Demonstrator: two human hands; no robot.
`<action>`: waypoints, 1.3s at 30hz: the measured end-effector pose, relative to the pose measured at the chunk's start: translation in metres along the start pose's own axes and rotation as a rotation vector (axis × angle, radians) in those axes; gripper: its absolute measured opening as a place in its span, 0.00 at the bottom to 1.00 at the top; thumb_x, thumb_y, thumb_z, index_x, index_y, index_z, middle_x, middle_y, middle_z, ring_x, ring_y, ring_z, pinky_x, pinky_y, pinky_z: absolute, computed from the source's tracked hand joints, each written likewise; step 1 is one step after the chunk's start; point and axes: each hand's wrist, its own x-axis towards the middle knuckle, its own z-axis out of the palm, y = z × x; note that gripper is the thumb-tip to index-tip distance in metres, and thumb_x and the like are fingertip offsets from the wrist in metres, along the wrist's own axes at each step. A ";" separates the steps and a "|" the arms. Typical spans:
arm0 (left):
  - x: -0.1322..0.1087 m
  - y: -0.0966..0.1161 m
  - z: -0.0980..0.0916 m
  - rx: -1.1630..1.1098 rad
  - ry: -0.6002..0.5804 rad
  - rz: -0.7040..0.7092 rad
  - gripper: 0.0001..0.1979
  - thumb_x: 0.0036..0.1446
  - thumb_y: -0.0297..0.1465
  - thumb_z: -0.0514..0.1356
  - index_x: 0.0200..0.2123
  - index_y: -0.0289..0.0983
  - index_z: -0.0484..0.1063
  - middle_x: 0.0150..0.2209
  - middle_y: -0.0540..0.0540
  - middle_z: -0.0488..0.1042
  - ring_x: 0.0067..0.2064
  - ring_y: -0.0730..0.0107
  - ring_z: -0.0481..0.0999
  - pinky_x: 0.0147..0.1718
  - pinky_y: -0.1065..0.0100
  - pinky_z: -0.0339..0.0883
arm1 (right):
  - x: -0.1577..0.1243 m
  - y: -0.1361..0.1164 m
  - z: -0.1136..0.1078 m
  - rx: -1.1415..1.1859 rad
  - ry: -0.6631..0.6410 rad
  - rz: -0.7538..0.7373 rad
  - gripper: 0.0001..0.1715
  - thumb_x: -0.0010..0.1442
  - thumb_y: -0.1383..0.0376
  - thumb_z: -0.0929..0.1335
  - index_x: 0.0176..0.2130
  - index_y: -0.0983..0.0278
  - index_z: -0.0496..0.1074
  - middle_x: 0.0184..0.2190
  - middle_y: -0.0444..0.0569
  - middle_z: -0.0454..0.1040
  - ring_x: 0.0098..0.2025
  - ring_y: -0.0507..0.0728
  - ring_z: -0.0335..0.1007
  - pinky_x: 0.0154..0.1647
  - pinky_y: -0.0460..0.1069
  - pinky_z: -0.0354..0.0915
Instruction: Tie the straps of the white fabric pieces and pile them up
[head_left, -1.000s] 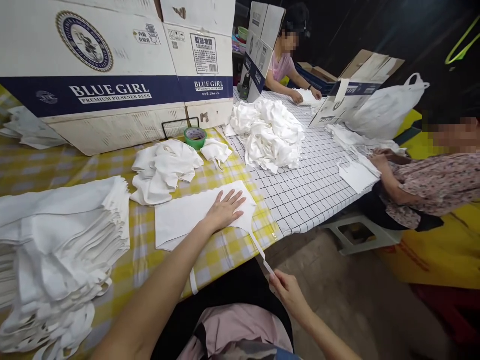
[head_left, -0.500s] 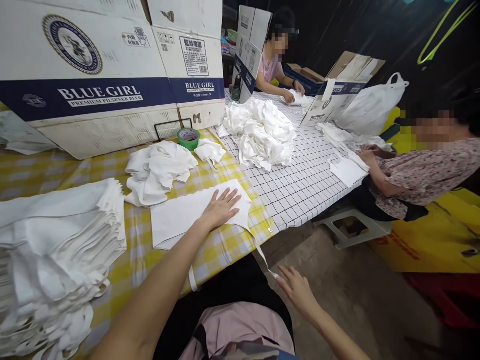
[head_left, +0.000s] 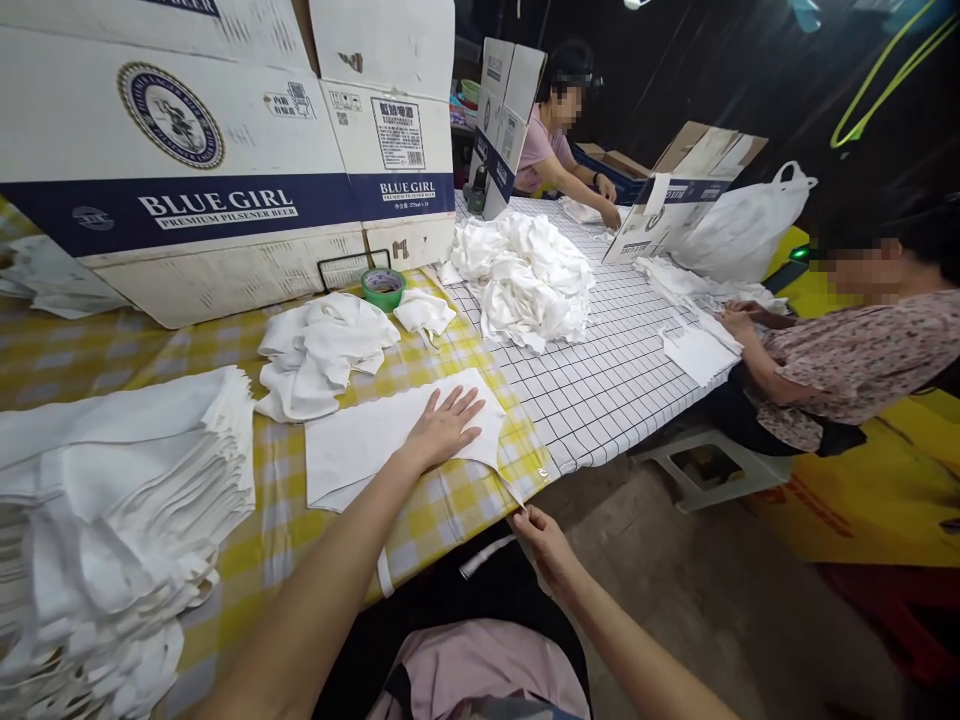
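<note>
White cloth point(head_left: 379, 437), long axis left-to-right

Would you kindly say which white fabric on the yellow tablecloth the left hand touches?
The single flat piece, strap in the right hand, unlike the stack or crumpled ones.

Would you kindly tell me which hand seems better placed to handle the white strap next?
Probably the right hand: it pinches the strap near the edge of the table, while the left hand lies spread on the flat white cloth, away from the pinched part.
</note>
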 end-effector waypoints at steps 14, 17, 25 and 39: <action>0.000 0.001 -0.001 -0.001 -0.028 -0.016 0.27 0.61 0.44 0.42 0.62 0.48 0.46 0.65 0.53 0.42 0.65 0.62 0.39 0.60 0.50 0.28 | -0.003 -0.008 0.003 0.587 -0.256 0.433 0.18 0.56 0.54 0.67 0.35 0.67 0.72 0.32 0.47 0.69 0.25 0.46 0.59 0.26 0.43 0.56; -0.001 0.001 -0.002 -0.005 -0.031 -0.014 0.27 0.61 0.44 0.43 0.62 0.48 0.46 0.65 0.53 0.42 0.65 0.61 0.39 0.60 0.50 0.28 | -0.004 -0.007 0.006 0.527 -0.276 0.415 0.15 0.53 0.57 0.70 0.37 0.66 0.73 0.25 0.42 0.64 0.21 0.45 0.52 0.23 0.42 0.51; -0.001 0.002 -0.004 -0.015 -0.040 -0.017 0.27 0.61 0.44 0.43 0.62 0.48 0.46 0.65 0.53 0.42 0.65 0.61 0.39 0.60 0.50 0.28 | -0.020 -0.016 -0.004 -0.331 -0.115 0.086 0.20 0.56 0.52 0.66 0.32 0.66 0.75 0.20 0.43 0.65 0.23 0.49 0.56 0.24 0.45 0.49; 0.000 -0.001 -0.001 -0.014 -0.038 -0.004 0.27 0.61 0.45 0.41 0.62 0.48 0.44 0.65 0.54 0.41 0.65 0.61 0.39 0.60 0.49 0.27 | -0.069 -0.060 -0.117 -1.630 0.426 -0.554 0.13 0.63 0.62 0.61 0.39 0.62 0.72 0.30 0.48 0.73 0.34 0.56 0.61 0.32 0.50 0.51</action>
